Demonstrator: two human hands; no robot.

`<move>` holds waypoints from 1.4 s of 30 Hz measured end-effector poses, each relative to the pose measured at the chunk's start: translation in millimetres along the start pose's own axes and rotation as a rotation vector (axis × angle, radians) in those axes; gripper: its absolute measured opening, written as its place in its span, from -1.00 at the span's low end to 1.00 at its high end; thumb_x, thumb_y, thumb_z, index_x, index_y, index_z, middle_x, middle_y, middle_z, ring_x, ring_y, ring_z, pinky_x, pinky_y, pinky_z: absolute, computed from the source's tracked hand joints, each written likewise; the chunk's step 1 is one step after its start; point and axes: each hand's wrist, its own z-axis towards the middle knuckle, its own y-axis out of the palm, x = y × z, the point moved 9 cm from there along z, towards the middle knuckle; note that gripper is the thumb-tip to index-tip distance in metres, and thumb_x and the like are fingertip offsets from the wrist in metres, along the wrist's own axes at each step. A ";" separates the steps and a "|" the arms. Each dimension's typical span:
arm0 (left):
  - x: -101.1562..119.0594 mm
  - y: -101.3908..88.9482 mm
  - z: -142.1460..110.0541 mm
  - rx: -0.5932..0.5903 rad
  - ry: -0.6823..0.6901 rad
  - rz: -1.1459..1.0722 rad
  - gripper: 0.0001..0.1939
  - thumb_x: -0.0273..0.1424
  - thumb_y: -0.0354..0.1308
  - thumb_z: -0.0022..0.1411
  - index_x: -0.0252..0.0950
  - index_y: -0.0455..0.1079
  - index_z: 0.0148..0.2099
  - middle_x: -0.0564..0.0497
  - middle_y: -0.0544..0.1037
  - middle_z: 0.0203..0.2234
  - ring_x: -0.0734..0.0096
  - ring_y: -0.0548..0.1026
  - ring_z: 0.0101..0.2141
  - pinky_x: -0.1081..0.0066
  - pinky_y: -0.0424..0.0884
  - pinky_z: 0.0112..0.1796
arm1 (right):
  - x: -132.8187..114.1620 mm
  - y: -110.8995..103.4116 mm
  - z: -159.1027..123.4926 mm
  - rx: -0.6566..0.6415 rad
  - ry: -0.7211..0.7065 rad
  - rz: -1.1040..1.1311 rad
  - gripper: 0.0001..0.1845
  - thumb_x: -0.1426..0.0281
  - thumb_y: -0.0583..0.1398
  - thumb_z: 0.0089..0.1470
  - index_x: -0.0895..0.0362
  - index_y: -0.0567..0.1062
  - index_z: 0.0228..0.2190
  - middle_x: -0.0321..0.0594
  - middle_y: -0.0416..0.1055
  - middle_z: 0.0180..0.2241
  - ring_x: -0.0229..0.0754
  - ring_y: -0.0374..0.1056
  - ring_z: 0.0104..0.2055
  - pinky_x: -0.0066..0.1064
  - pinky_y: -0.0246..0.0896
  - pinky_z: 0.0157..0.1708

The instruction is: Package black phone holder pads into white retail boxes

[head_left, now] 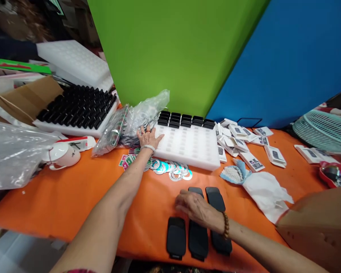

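Note:
My left hand (148, 138) reaches far across the orange table, fingers spread flat on the left edge of a white foam tray (187, 149) and touching a clear plastic bag (136, 117). A row of small black parts (184, 119) fills the tray's far edge. My right hand (194, 208) rests palm down, fingers stretched, on flat black cases (197, 237) lying in rows near the front edge; it holds nothing.
A second foam tray full of black parts (76, 108) sits at the back left. Round stickers (172, 168), small white cards (251, 146), a white cloth (265, 191), a white cup (62, 155), a fan (324, 131) and a cardboard box (321, 223) lie around.

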 end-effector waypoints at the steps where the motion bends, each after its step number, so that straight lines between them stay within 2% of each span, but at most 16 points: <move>1: 0.1 -0.8 0.0 0.005 0.004 0.008 -0.40 0.05 -0.07 0.21 -0.18 0.35 0.14 -0.11 0.27 0.22 -0.15 -0.02 0.27 -0.06 -0.21 0.19 | 3.6 -21.2 12.0 0.088 -0.007 -0.038 -0.85 0.39 0.10 0.15 0.12 0.48 -0.35 -0.18 0.46 -0.36 -0.16 0.36 -0.34 -0.39 0.18 -0.32; 5: -0.9 0.4 0.4 -0.014 -0.004 0.034 -0.39 0.06 -0.08 0.21 -0.17 0.34 0.15 -0.11 0.27 0.22 -0.13 -0.01 0.27 -0.06 -0.20 0.20 | 32.3 -139.4 73.3 0.547 0.024 -0.131 -0.79 0.35 0.05 0.18 0.13 0.44 -0.39 -0.13 0.45 -0.38 -0.13 0.34 -0.35 -0.33 0.19 -0.32; 8: -1.5 1.5 1.5 -0.014 -0.009 0.042 -0.38 0.06 -0.08 0.21 -0.16 0.32 0.17 -0.11 0.26 0.23 -0.13 -0.01 0.27 -0.06 -0.18 0.20 | 63.2 -210.6 120.6 0.762 0.124 -0.264 -0.84 0.38 0.10 0.12 0.17 0.45 -0.33 -0.05 0.44 -0.31 -0.06 0.32 -0.26 -0.25 0.20 -0.22; 11: -2.7 3.2 2.5 -0.020 -0.017 0.061 -0.37 0.07 -0.10 0.22 -0.15 0.31 0.19 -0.08 0.25 0.24 -0.12 -0.02 0.27 -0.07 -0.17 0.20 | 95.8 -232.7 165.3 0.704 0.217 -0.267 -0.88 0.43 0.16 0.03 0.17 0.48 -0.34 -0.05 0.45 -0.30 -0.03 0.32 -0.23 -0.23 0.21 -0.22; 15: -2.8 4.8 2.3 -0.027 -0.015 0.077 -0.37 0.08 -0.12 0.22 -0.13 0.30 0.19 -0.06 0.25 0.24 -0.11 -0.01 0.27 -0.05 -0.16 0.20 | 114.8 -229.6 192.2 0.619 0.213 -0.203 -0.95 0.45 0.24 -0.08 0.14 0.47 -0.54 -0.17 0.44 -0.51 -0.08 0.33 -0.36 -0.29 0.20 -0.33; 18: -1.9 3.9 1.2 -0.008 -0.005 0.078 -0.37 0.08 -0.12 0.22 -0.14 0.31 0.18 -0.05 0.25 0.24 -0.11 0.01 0.26 -0.04 -0.15 0.20 | 109.7 -249.0 181.0 0.705 0.175 -0.103 -0.92 0.39 0.21 -0.01 0.13 0.47 -0.48 -0.18 0.44 -0.49 -0.12 0.31 -0.36 -0.31 0.21 -0.34; 20: -1.0 2.5 0.5 0.010 0.000 0.075 -0.37 0.09 -0.11 0.21 -0.14 0.32 0.17 -0.06 0.26 0.23 -0.12 0.00 0.27 -0.05 -0.15 0.20 | 97.4 -277.8 156.4 0.885 0.092 0.074 -0.89 0.37 0.15 0.07 0.14 0.45 -0.40 -0.16 0.43 -0.42 -0.18 0.27 -0.36 -0.33 0.22 -0.33; 22: -0.1 2.4 -0.1 0.007 0.001 0.068 -0.38 0.09 -0.11 0.21 -0.13 0.33 0.16 -0.05 0.26 0.23 -0.11 -0.02 0.27 -0.05 -0.15 0.20 | 80.3 -293.7 133.7 0.922 0.035 0.165 -0.89 0.37 0.12 0.10 0.15 0.42 -0.35 -0.18 0.41 -0.38 -0.27 0.24 -0.38 -0.38 0.21 -0.33; 23: 0.1 3.1 -0.3 -0.005 -0.002 0.062 -0.38 0.09 -0.11 0.21 -0.13 0.32 0.16 -0.04 0.25 0.24 -0.10 -0.02 0.28 -0.05 -0.16 0.20 | 71.0 -291.9 125.0 0.873 0.022 0.192 -0.91 0.37 0.17 0.07 0.15 0.42 -0.39 -0.22 0.39 -0.43 -0.30 0.22 -0.41 -0.40 0.21 -0.35; 25: 0.2 4.2 -0.9 -0.027 -0.014 0.045 -0.38 0.09 -0.11 0.22 -0.12 0.31 0.17 -0.03 0.23 0.25 -0.08 -0.03 0.28 -0.04 -0.20 0.21 | 52.5 -260.0 112.4 0.636 0.002 0.266 -0.87 0.35 0.26 -0.03 0.16 0.45 -0.45 -0.28 0.37 -0.51 -0.32 0.21 -0.47 -0.41 0.19 -0.41; 27: 0.4 4.0 -1.6 -0.028 -0.022 0.029 -0.39 0.08 -0.10 0.22 -0.13 0.31 0.17 -0.04 0.22 0.26 -0.07 -0.04 0.29 -0.04 -0.23 0.21 | 39.3 -204.6 93.7 0.434 0.006 0.321 -0.80 0.29 0.30 -0.10 0.18 0.48 -0.49 -0.30 0.37 -0.56 -0.31 0.23 -0.51 -0.41 0.19 -0.45; 30: 1.0 2.7 -2.7 -0.012 -0.019 0.019 -0.39 0.07 -0.08 0.22 -0.14 0.32 0.17 -0.07 0.24 0.25 -0.08 -0.06 0.29 -0.04 -0.25 0.21 | 31.9 -87.1 67.1 -0.023 0.052 0.526 -0.71 0.17 0.23 -0.03 0.17 0.46 -0.45 -0.29 0.37 -0.52 -0.29 0.24 -0.49 -0.40 0.17 -0.45; 33: 0.7 3.1 -2.9 -0.018 -0.018 0.016 -0.38 0.07 -0.07 0.21 -0.15 0.31 0.17 -0.09 0.31 0.20 -0.07 -0.06 0.29 -0.03 -0.23 0.21 | 38.5 -25.8 45.7 -0.069 0.084 0.433 -0.75 0.21 0.19 0.02 0.15 0.39 -0.51 -0.36 0.28 -0.56 -0.32 0.15 -0.52 -0.43 0.08 -0.48; 36: 0.5 2.0 -2.6 -0.013 -0.017 0.016 -0.40 0.06 -0.06 0.22 -0.15 0.32 0.16 -0.09 0.31 0.20 -0.08 -0.04 0.29 -0.03 -0.21 0.21 | 41.9 -2.1 34.8 -0.103 0.101 0.257 -0.85 0.35 0.14 0.06 0.14 0.38 -0.50 -0.34 0.29 -0.56 -0.29 0.16 -0.51 -0.44 0.07 -0.48; 38: 0.7 1.0 -2.6 -0.008 -0.012 0.018 -0.41 0.06 -0.07 0.22 -0.14 0.33 0.15 -0.07 0.27 0.23 -0.09 -0.02 0.28 -0.02 -0.20 0.21 | 36.5 -2.8 33.3 -0.111 0.061 0.141 -0.90 0.40 0.13 0.07 0.14 0.43 -0.41 -0.26 0.40 -0.46 -0.24 0.27 -0.43 -0.41 0.15 -0.40; 42: -0.2 -0.6 -3.2 0.002 -0.013 0.020 -0.40 0.06 -0.08 0.22 -0.15 0.33 0.16 -0.06 0.27 0.23 -0.09 -0.02 0.28 -0.02 -0.21 0.21 | 20.5 -57.5 54.6 0.181 -0.060 -0.070 -0.83 0.39 0.08 0.14 0.13 0.47 -0.30 -0.13 0.48 -0.30 -0.14 0.37 -0.30 -0.35 0.22 -0.27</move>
